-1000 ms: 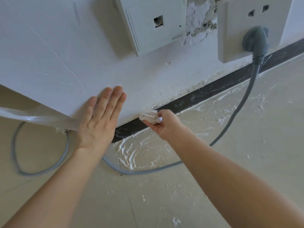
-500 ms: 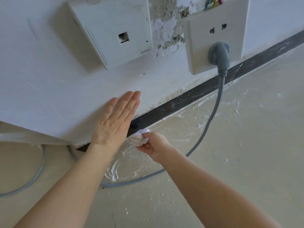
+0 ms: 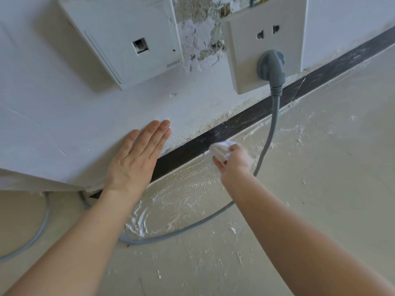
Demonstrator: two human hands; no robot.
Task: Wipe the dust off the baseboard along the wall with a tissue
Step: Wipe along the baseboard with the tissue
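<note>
A dark baseboard (image 3: 252, 118) runs diagonally along the foot of the white wall (image 3: 64, 107), dusty with white streaks. My right hand (image 3: 235, 162) grips a crumpled white tissue (image 3: 221, 149) and holds it against the baseboard's lower edge. My left hand (image 3: 136, 159) lies flat on the wall with straight fingers, its palm over the baseboard's left part. The stretch of baseboard between the two hands looks darker and cleaner.
A grey plug (image 3: 271, 65) sits in a white socket (image 3: 263, 39); its cable (image 3: 265, 150) drops across the baseboard just right of my right hand and loops over the floor. A white wall box (image 3: 128, 43) hangs left of it. White dust (image 3: 181, 189) covers the floor.
My right hand slid the tissue left beside my left hand, then back right along the baseboard towards the cable. My left hand stayed flat on the wall.
</note>
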